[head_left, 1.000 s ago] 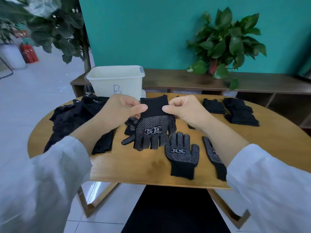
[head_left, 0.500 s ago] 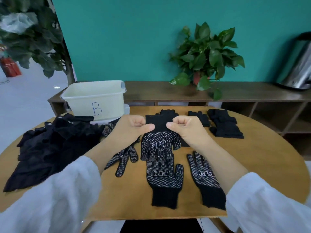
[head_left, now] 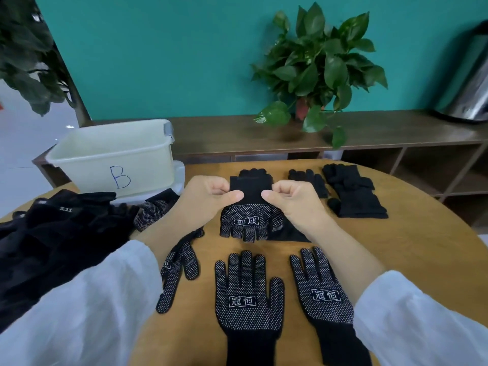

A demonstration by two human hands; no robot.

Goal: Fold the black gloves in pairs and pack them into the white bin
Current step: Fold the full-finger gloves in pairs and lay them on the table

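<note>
Round wooden table [head_left: 412, 249]: my left hand [head_left: 208, 200] and right hand [head_left: 293, 200] both pinch a dotted glove's [head_left: 249, 215] cuff, fingers curled.

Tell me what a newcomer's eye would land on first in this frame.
First, mid-table, the left hand and right hand pinching the cuff of a dotted glove. Next, two flat gloves lying palm-up at the near edge, fingers pointing away. Then the white bin marked B at back left, a black pile beside it, and the leafy plant against the teal wall.
</note>
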